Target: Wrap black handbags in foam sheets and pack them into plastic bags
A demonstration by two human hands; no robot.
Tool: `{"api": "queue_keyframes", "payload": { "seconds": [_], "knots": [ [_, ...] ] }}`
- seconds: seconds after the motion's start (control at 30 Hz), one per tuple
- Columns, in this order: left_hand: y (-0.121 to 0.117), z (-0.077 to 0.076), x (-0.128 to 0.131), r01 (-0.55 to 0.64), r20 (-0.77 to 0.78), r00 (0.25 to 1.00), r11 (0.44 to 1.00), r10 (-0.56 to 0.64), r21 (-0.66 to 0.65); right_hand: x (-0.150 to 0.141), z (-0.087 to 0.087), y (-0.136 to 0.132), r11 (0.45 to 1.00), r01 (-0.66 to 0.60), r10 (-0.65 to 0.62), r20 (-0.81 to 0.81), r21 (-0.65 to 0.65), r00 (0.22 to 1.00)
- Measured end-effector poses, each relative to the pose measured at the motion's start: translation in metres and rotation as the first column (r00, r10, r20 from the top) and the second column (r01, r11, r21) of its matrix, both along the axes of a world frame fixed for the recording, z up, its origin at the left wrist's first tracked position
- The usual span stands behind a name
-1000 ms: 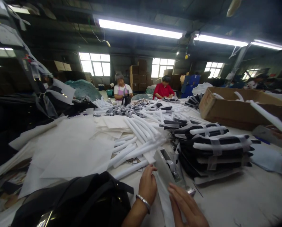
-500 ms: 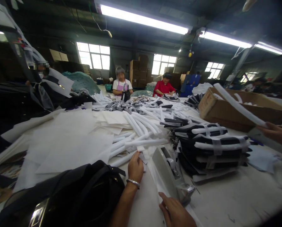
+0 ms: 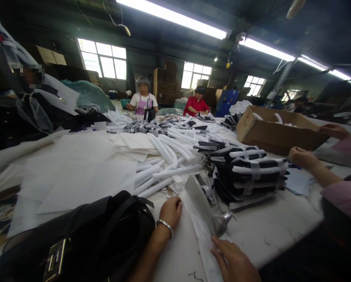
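My left hand (image 3: 171, 211) rests on the white table, its fingers curled and closed. Whatever they may hold is hidden. Beside that forearm lies a black handbag (image 3: 84, 235) with a gold-coloured metal clasp (image 3: 55, 258). A strip of thin white plastic (image 3: 200, 239) runs between my hands. My right hand (image 3: 236, 260) touches the strip's right edge, thumb and forefinger apart. Just beyond its fingertips stands a grey tape dispenser (image 3: 203, 203).
White foam rods (image 3: 163, 168) and white sheets (image 3: 84, 172) cover the middle and left. At right are a taped black stack (image 3: 248, 176), a cardboard box (image 3: 281, 135) and a co-worker's hands (image 3: 304, 158). Two people sit across the table.
My left hand has drawn back from the rods, and the small white piece at its fingertips no longer shows. My right hand has shifted slightly right. The co-worker's raised foam rod has left their hand.
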State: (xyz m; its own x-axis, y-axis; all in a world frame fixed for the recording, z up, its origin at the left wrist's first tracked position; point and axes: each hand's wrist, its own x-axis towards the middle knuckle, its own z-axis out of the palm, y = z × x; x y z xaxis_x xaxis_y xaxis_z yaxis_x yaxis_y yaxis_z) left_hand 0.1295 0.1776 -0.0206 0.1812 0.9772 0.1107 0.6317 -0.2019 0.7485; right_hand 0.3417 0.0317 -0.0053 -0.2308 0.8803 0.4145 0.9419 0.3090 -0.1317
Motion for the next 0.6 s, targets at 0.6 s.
{"api": "queue_keyframes", "payload": {
  "seconds": [0.6],
  "knots": [
    [-0.043, 0.007, -0.003, 0.123, 0.135, 0.982, 0.991, -0.129, 0.049, 0.009, 0.017, -0.013, 0.941, -0.004, -0.125, -0.356, -0.339, 0.926]
  ]
}}
